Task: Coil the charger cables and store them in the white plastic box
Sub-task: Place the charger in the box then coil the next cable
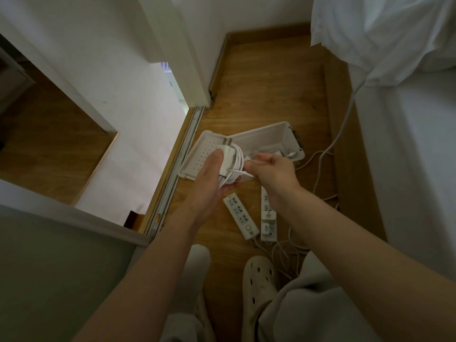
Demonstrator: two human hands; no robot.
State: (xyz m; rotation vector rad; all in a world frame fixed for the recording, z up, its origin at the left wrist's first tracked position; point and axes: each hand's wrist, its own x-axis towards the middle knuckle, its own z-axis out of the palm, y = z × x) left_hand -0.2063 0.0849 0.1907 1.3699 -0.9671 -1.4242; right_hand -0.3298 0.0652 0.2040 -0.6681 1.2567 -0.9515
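White cable (235, 174) is wound round a charger (228, 156) grasped in the left hand (209, 178); the right hand (274, 169) pinches the cable's loose end between its fingers (251, 165). Just behind, on the wood floor (259, 82), the white plastic box (271, 134) stands open (lid (197, 156) flopped left), partly hidden by both hands. 2 power strips (240, 218) lie nearer the person, with a bed (407, 144) to the right.

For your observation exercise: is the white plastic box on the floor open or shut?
Open. The white plastic box has its perforated lid swung back, and a charger shows inside.
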